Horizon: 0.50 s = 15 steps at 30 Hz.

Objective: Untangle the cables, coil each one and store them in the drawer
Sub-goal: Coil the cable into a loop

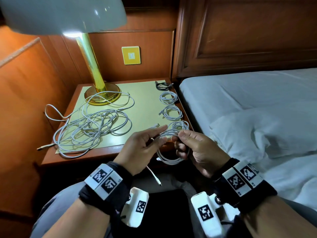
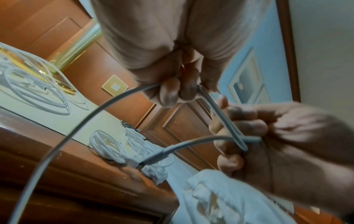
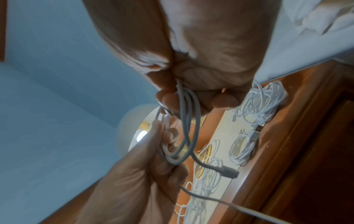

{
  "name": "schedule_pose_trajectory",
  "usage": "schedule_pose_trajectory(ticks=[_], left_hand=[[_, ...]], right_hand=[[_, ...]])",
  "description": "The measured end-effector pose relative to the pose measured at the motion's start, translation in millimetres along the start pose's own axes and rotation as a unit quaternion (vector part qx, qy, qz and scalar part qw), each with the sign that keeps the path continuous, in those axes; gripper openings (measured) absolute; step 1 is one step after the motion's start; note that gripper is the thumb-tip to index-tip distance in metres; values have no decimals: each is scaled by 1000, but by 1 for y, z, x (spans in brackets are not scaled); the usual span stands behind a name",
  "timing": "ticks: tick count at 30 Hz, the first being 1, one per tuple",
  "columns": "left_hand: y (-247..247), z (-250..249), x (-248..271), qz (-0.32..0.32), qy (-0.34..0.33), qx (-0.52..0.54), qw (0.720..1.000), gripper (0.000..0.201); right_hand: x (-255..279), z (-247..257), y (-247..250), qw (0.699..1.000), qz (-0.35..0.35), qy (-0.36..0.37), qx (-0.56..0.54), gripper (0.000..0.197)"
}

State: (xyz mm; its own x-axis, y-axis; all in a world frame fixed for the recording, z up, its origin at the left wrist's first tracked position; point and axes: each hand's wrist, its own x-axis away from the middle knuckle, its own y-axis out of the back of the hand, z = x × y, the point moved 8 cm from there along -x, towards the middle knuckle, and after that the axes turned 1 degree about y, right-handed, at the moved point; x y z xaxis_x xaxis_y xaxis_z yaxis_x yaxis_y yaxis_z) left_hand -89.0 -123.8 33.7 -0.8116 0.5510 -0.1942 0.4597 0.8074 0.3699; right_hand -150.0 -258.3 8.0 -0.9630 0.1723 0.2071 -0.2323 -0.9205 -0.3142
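Observation:
I hold a partly coiled white cable (image 1: pixel 169 159) in the air in front of the nightstand (image 1: pixel 96 152). My left hand (image 1: pixel 149 141) pinches its strands (image 2: pixel 223 119) with curled fingers, the index finger stretched out. My right hand (image 1: pixel 186 143) grips the loops (image 3: pixel 189 121) from the other side. A loose end with a plug (image 1: pixel 155 177) hangs below my hands. A big tangle of white cables (image 1: pixel 91 127) lies on the left of the nightstand top. Three white coils (image 1: pixel 172 112) and one black coil (image 1: pixel 162 85) lie in a row along its right edge. No drawer shows.
A brass lamp (image 1: pixel 97 83) with a white shade stands at the back left of the nightstand, with cable looped over its base. A bed (image 1: pixel 248 100) with white sheets and a pillow lies close on the right. Wood panelling with a yellow switch plate (image 1: pixel 131 55) is behind.

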Motion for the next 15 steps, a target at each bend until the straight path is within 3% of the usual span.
schedule_pose_trajectory(ticks=[3, 9, 12, 15], left_hand=[[4, -7, 1, 0, 1, 88, 996, 30], [4, 2, 1, -35, 11, 76, 996, 12], [7, 2, -1, -44, 16, 74, 996, 6], [22, 11, -2, -61, 29, -5, 998, 8]], right_hand=[[3, 6, -2, 999, 8, -16, -41, 27], [5, -3, -14, 998, 54, -31, 23, 39], [3, 7, -8, 997, 51, -20, -59, 37], [1, 27, 18, 987, 9, 2, -159, 32]])
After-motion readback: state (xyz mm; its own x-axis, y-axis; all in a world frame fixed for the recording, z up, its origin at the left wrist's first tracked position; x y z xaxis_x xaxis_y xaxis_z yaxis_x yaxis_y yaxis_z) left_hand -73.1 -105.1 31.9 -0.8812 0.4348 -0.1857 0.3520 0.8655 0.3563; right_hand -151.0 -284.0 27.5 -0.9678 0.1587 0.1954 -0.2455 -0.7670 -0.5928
